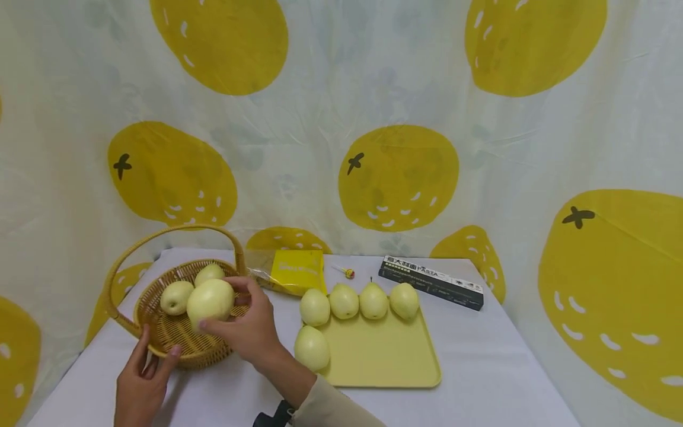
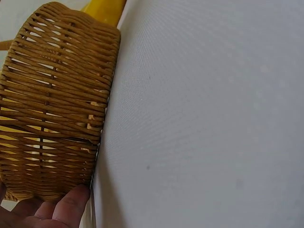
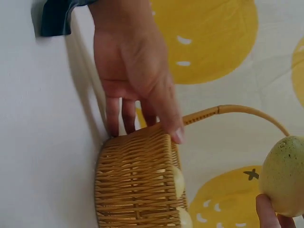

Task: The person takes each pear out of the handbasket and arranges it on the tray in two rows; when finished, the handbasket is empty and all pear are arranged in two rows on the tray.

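Pale yellow pear (image 1: 210, 303) is pinched between the thumb and fingers of my right hand (image 1: 253, 329), held above the wicker basket (image 1: 205, 359). The right wrist view shows this pear (image 3: 285, 175) beside the basket's handle. My left hand (image 1: 140, 385) grips the near left side of the basket, thumb at the rim (image 3: 175, 135) and fingers along the outer wall. Inside the basket lie two pears, one at the left (image 1: 176, 298) and one farther back (image 1: 209, 273). Several pears (image 1: 344, 301) line the back and left edges of a yellow tray (image 1: 381, 356).
Behind the tray lie a yellow packet (image 1: 297, 270), a lollipop (image 1: 348, 273) and a dark pasta box (image 1: 432, 281). A white cloth (image 1: 491, 379) covers the table. A curtain (image 1: 315, 107) with yellow fruit prints hangs behind it.
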`<state>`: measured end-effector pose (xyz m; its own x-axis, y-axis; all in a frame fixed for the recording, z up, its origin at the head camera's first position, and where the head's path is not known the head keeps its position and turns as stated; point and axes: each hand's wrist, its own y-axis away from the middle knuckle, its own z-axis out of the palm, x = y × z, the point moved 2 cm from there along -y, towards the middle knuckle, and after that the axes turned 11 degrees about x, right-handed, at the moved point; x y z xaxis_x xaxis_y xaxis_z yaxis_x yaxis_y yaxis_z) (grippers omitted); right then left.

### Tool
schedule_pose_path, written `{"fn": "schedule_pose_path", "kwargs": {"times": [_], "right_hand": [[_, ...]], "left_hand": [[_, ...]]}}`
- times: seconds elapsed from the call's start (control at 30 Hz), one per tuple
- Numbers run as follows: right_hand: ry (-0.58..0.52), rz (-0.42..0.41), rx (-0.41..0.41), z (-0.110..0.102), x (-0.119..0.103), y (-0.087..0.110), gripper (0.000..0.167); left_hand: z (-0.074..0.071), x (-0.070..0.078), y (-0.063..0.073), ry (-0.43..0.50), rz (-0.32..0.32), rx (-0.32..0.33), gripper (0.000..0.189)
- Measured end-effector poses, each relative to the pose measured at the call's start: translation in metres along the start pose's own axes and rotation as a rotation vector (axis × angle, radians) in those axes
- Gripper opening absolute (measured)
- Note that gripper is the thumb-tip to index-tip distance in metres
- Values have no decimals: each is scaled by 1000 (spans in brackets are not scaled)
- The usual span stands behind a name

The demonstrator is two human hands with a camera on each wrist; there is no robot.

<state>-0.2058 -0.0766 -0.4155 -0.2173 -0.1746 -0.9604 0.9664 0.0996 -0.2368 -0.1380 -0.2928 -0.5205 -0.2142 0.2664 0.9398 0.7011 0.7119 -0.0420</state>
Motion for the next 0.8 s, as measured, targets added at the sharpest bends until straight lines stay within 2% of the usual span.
{"fn": "schedule_pose_path", "kwargs": {"times": [0.33, 0.57, 0.8], "right_hand": [[-56, 23, 40, -41, -14, 10, 71], [-18, 59, 107, -71, -10, 17, 69], [29, 98, 171, -102, -9, 23, 70]], "left_hand": [[0, 1, -3, -23, -45, -2, 87], [0, 1, -3, -18, -38, 14, 87], [1, 0, -4, -14, -61, 7, 88]]}}
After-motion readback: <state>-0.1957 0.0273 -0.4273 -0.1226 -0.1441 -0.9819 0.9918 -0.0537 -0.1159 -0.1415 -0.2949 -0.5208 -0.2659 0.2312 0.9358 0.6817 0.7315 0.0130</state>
